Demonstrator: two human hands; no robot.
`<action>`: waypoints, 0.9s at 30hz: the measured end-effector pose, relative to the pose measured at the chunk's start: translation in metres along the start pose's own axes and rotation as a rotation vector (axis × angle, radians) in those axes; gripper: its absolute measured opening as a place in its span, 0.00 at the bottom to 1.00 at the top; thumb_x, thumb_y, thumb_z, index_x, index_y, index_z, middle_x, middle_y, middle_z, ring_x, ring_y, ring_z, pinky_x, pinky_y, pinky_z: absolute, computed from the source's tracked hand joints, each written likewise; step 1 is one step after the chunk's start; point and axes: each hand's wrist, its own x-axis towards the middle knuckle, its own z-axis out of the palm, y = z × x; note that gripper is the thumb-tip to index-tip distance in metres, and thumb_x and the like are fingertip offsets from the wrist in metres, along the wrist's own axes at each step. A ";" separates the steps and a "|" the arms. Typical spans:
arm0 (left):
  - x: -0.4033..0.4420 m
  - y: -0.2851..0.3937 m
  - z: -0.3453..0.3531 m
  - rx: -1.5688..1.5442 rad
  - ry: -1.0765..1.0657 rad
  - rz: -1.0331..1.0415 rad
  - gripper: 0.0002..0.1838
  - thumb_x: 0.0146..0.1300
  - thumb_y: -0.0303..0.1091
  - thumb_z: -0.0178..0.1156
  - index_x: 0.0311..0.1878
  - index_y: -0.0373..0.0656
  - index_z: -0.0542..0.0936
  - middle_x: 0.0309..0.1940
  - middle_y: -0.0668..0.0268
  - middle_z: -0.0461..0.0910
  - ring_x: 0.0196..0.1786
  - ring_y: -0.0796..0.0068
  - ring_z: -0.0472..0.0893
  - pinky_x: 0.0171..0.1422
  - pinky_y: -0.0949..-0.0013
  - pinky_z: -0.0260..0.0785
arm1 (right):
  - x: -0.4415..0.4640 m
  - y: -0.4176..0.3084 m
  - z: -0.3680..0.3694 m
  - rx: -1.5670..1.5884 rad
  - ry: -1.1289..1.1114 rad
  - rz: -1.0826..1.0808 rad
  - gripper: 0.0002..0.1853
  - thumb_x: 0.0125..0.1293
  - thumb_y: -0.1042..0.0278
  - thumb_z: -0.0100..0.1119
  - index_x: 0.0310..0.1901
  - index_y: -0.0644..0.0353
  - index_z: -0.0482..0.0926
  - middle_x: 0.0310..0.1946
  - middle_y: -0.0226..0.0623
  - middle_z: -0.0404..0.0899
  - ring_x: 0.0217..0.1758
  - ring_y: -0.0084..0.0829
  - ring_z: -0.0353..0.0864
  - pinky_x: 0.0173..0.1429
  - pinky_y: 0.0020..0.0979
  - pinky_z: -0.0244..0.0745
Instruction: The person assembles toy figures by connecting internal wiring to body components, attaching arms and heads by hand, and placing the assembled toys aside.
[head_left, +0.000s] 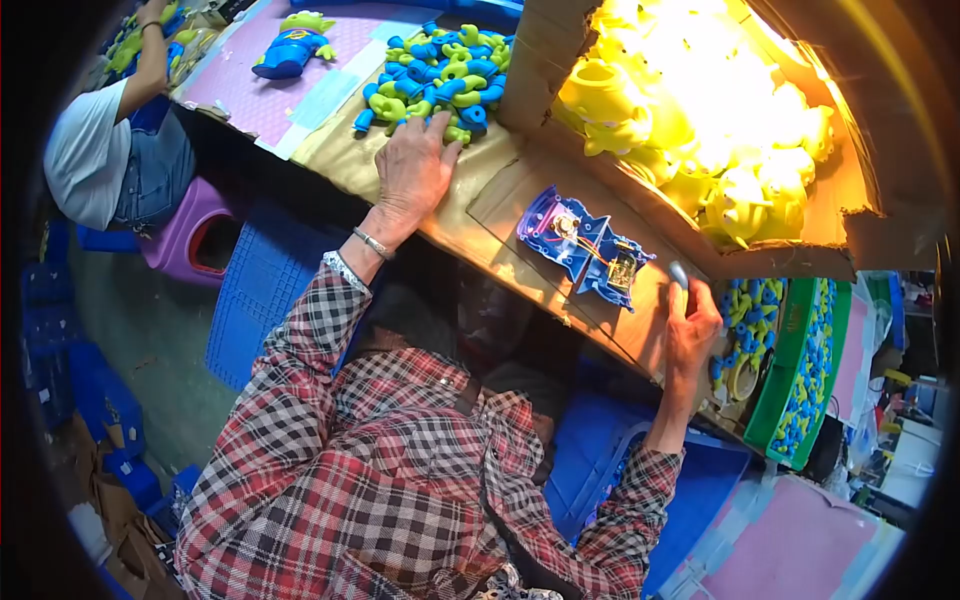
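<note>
My left hand (412, 170) lies palm down with fingers extended at the near edge of a heap of green-and-blue toy arms (440, 75). Nothing shows in its grasp. On the bench edge to the right, my right hand (693, 325) pinches a small grey, round-ended piece (679, 273) whose kind I cannot make out. Between my hands, two blue toy body shell halves (570, 235) lie side by side with their insides up. Wires run across them to a small circuit board (624, 270) in the right half.
A cardboard box (690, 262) of yellow toy heads (735, 200) stands behind, brightly lit. An assembled toy (290, 45) lies on the pink mat (225, 75). A green bin (790, 400) holds more toy arms at right. Another person (120, 160) sits at upper left.
</note>
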 end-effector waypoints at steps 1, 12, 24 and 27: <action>-0.002 0.003 0.002 0.038 0.003 0.005 0.19 0.62 0.43 0.73 0.55 0.48 0.86 0.39 0.58 0.81 0.43 0.59 0.84 0.45 0.57 0.76 | 0.005 -0.004 0.007 0.144 0.040 -0.055 0.09 0.72 0.72 0.66 0.50 0.64 0.85 0.38 0.39 0.88 0.43 0.25 0.86 0.46 0.30 0.79; -0.005 0.002 0.004 -0.062 0.045 -0.065 0.10 0.61 0.34 0.72 0.44 0.47 0.84 0.39 0.59 0.78 0.44 0.57 0.80 0.47 0.53 0.74 | 0.030 -0.100 0.088 0.018 -0.070 -0.572 0.10 0.72 0.72 0.62 0.52 0.56 0.79 0.42 0.41 0.83 0.47 0.43 0.81 0.54 0.42 0.71; 0.006 -0.020 -0.030 -0.072 -0.258 0.016 0.15 0.51 0.31 0.78 0.41 0.42 0.84 0.33 0.58 0.83 0.43 0.52 0.83 0.48 0.51 0.75 | 0.016 -0.089 0.096 -0.155 -0.055 -0.422 0.10 0.70 0.68 0.63 0.51 0.57 0.79 0.38 0.41 0.81 0.44 0.43 0.80 0.51 0.42 0.69; 0.012 -0.026 -0.036 -0.253 -0.179 0.038 0.15 0.56 0.29 0.74 0.46 0.39 0.84 0.34 0.56 0.85 0.34 0.56 0.84 0.39 0.54 0.75 | 0.017 -0.088 0.093 -0.107 -0.033 -0.389 0.10 0.69 0.72 0.64 0.51 0.59 0.80 0.40 0.43 0.82 0.46 0.45 0.81 0.52 0.43 0.72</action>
